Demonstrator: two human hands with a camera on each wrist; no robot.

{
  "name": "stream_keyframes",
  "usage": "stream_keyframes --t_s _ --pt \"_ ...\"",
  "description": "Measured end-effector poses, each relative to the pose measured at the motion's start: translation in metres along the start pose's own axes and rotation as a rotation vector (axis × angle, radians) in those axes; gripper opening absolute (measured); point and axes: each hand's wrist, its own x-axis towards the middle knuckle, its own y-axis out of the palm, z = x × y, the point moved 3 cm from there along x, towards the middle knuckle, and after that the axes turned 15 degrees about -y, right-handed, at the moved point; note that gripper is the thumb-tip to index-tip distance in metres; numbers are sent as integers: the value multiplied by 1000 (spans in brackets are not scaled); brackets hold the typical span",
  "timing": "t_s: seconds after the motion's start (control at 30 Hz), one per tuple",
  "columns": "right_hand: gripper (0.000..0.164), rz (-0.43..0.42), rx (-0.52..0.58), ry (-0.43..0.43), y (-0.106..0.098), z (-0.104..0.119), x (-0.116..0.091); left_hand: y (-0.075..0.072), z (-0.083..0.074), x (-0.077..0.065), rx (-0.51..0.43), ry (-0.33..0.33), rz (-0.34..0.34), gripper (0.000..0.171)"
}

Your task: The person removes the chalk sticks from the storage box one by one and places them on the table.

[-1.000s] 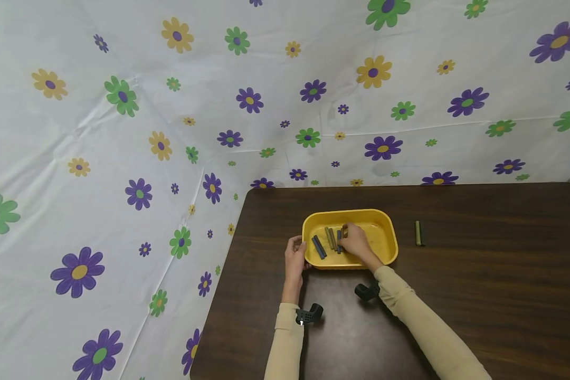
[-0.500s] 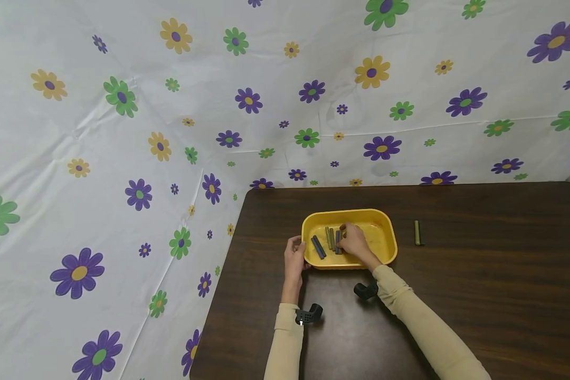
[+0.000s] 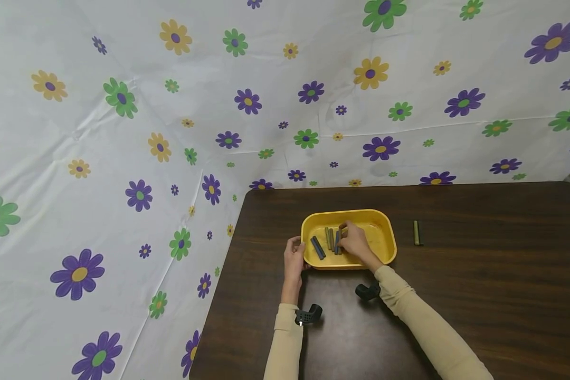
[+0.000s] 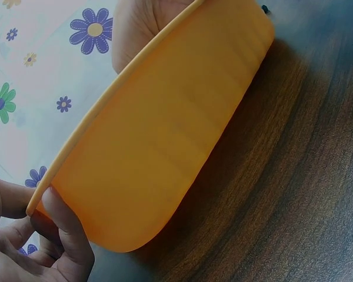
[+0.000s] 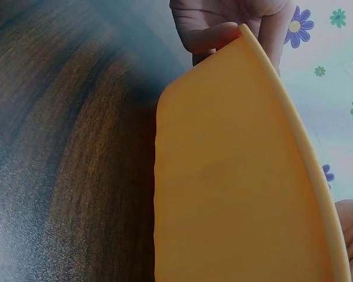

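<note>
A yellow tray (image 3: 383, 244) stands on the table, with slim crayon-like sticks lying in its left half. Two dark blue sticks (image 3: 318, 248) lie slanted near its left end, and two olive sticks (image 3: 329, 239) are beside them. Another blue stick (image 3: 336, 244) lies right of those. My right hand (image 3: 354, 240) reaches in over the front rim and pinches an olive stick against that blue one, its fingers covering most of it. My left hand (image 3: 294, 258) grips the tray's left end; in the left wrist view its thumb and fingers (image 4: 67, 229) pinch the rim.
On the table (image 3: 494, 274), right of the tray, an olive stick (image 3: 416, 233) and a dark one lie side by side. A white cloth (image 3: 266, 63) with printed flowers hangs behind the table and along its left side.
The olive stick in my right hand has come down beside the single blue stick, which has shifted slightly left toward the olive pair. My left hand has stayed on the tray's end.
</note>
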Motion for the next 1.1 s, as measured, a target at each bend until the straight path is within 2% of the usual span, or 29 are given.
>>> stream_keyframes --t_s 0.3,0.53,0.77,1.1 --pt "46 -11 74 3 -3 3 -2 0 1 0 6 0 1 31" --pt "52 -14 184 6 -8 2 -4 0 -1 -1 3 5 5 31" --pt "54 -53 293 35 -22 2 -7 -1 1 0 -3 7 8 31" --pt "56 -70 377 69 -41 0 -10 0 1 0 -10 -2 8 31"
